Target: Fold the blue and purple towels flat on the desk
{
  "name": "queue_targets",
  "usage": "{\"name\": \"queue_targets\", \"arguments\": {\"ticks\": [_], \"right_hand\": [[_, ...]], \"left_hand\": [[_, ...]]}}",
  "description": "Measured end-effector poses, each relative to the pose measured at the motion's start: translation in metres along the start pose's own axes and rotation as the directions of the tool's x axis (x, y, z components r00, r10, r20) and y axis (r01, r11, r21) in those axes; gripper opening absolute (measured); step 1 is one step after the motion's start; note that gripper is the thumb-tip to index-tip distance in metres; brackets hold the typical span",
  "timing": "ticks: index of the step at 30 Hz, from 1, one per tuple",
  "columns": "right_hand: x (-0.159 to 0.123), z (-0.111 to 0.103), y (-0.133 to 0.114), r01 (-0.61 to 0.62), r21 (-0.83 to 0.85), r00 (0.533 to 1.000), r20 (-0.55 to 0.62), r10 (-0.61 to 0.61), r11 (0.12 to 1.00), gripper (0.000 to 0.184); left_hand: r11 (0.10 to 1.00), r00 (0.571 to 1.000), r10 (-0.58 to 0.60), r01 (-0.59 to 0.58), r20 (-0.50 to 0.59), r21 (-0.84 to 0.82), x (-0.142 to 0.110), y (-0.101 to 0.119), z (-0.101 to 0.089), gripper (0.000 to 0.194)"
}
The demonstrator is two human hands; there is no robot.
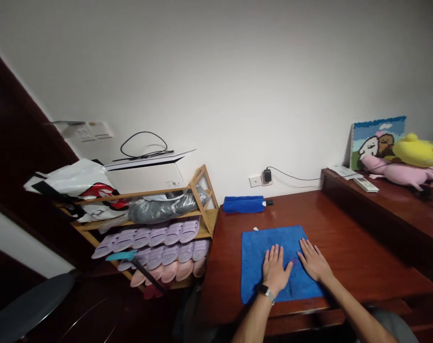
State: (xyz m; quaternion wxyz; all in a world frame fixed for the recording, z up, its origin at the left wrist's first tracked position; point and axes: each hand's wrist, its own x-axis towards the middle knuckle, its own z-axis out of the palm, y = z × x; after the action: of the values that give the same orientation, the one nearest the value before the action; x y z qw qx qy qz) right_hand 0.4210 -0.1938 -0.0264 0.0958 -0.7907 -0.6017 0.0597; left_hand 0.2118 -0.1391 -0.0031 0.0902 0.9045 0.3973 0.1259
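A blue cloth lies spread out on the dark red-brown wooden desk, close to its front edge. My left hand, with a watch on the wrist, rests on the middle of the cloth, palm down and fingers stretched out. Lying flat over the cloth's right edge is my right hand, its fingers slightly spread. Neither hand grips anything. A small white tag shows at the cloth's far edge. Farther back, a folded or rolled blue cloth sits against the wall.
Left of the desk stands a wooden rack with several pairs of slippers and a white box on top. A black plug sits in the wall socket. Plush toys and a white remote lie on the raised right-hand surface.
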Motion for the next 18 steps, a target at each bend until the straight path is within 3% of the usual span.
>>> {"name": "queue_targets", "arguments": {"ticks": [5, 10, 13, 18], "right_hand": [[0.001, 0.003, -0.001, -0.010, -0.009, 1.000, -0.009, 0.010, 1.000, 0.076], [0.003, 0.010, 0.001, -0.025, -0.004, 1.000, -0.010, 0.025, 1.000, 0.079], [0.003, 0.015, 0.003, -0.021, 0.029, 0.999, -0.030, 0.022, 0.999, 0.078], [0.003, 0.019, 0.010, -0.018, 0.056, 0.998, -0.062, 0.021, 0.998, 0.075]], "left_hand": [[0.980, 0.989, -0.150, 0.149, -0.006, 0.132, -0.051, -0.082, -0.040, 0.072], [0.943, 0.973, -0.228, 0.232, -0.043, 0.238, -0.092, -0.138, -0.057, 0.067], [0.916, 0.958, -0.278, 0.284, -0.064, 0.283, -0.083, -0.171, -0.070, 0.065], [0.898, 0.947, -0.320, 0.316, -0.038, 0.306, -0.040, -0.215, -0.094, 0.062]]}}
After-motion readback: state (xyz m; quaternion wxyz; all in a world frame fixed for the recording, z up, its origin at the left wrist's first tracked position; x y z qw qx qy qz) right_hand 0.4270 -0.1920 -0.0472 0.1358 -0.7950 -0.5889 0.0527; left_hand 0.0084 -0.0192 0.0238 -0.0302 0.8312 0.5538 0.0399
